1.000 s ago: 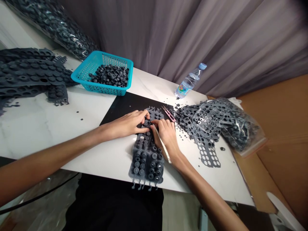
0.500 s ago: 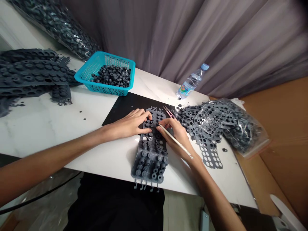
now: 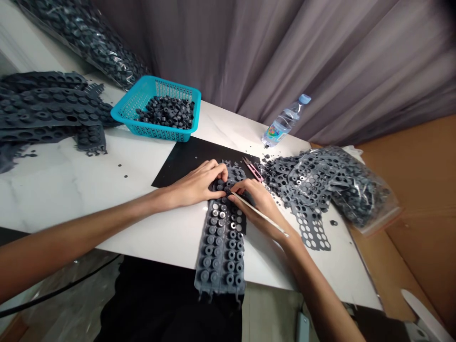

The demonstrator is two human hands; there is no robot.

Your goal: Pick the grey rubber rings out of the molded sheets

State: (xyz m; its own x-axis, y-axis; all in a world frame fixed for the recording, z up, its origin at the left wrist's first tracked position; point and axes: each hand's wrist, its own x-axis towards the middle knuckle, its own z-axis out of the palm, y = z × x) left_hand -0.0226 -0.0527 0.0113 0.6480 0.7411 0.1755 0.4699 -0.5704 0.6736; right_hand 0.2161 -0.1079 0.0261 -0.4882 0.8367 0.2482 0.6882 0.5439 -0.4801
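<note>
A grey rubber sheet (image 3: 221, 247) studded with small round pieces lies across the white table (image 3: 71, 190), its near end hanging over the front edge. My left hand (image 3: 201, 183) presses on the sheet's far end, fingers curled over the pieces. My right hand (image 3: 258, 202) sits just right of it, pinching a thin pale stick (image 3: 261, 216) whose tip meets the sheet near my left fingertips. Under both hands lies a black mat (image 3: 185, 159).
A teal basket (image 3: 130, 111) of loose grey pieces stands at the back left. Stacked rubber sheets (image 3: 46, 107) lie far left. Emptied perforated sheets and a plastic bag (image 3: 331, 183) sit right. Pink snips (image 3: 253, 169) and a water bottle (image 3: 283, 122) lie behind.
The rubber sheet has slid toward me, more of it hanging past the table's front edge. Both hands stayed at its far end, with the stick now lying lower across my right hand.
</note>
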